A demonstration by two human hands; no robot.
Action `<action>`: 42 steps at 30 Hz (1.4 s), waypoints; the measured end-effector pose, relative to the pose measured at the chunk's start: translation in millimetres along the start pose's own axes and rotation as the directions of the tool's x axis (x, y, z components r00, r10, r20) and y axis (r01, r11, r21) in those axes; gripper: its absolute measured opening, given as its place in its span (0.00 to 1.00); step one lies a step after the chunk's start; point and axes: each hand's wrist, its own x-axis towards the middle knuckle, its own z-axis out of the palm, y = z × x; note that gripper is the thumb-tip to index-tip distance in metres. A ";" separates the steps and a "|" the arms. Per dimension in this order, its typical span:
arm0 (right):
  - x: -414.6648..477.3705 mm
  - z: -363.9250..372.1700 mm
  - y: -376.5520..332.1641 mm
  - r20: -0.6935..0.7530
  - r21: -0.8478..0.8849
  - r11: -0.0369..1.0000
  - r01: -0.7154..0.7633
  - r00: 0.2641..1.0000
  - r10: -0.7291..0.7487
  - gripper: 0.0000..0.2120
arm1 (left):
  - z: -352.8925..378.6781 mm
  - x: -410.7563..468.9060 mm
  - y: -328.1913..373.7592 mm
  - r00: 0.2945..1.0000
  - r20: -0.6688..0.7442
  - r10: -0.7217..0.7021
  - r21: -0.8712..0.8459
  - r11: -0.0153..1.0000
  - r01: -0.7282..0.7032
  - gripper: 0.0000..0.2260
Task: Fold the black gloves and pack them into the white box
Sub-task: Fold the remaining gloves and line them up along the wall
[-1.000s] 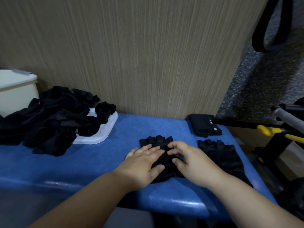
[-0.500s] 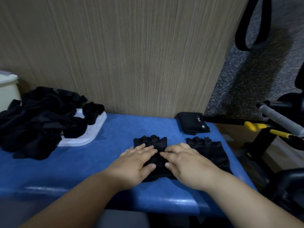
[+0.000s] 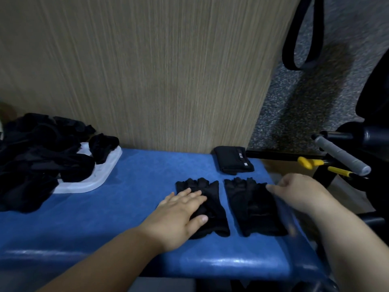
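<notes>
Pinning left glove (image 3: 212,192) flat with left hand (image 3: 181,209), fingers straight — right hand (image 3: 299,192) at right glove (image 3: 250,205) edge, grip unclear, blurred. Align cuffs before folding.

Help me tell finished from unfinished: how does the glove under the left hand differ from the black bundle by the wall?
The glove lies spread flat, finger stubs showing; the bundle is a compact folded block with a small label. The left hand presses the glove; nothing touches the bundle. Both are black and lie on the blue bench.
</notes>
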 end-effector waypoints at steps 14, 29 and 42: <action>1.7 23.8 -5.7 0.221 0.613 0.790 0.010 0.958 -0.183 0.10 | 5.4 3.8 11.9 1.000 0.005 0.007 0.011 1.000 -0.007 0.25; -28.1 30.4 -56.6 0.191 0.943 0.331 -0.040 0.879 -0.436 0.08 | -10.1 10.7 4.8 0.921 -0.291 -0.257 -0.413 0.903 0.121 0.13; -13.7 58.2 -55.6 0.133 0.667 0.731 0.146 0.942 -0.309 0.12 | -15.8 11.5 10.4 0.863 -0.242 -0.445 -0.559 0.790 0.251 0.20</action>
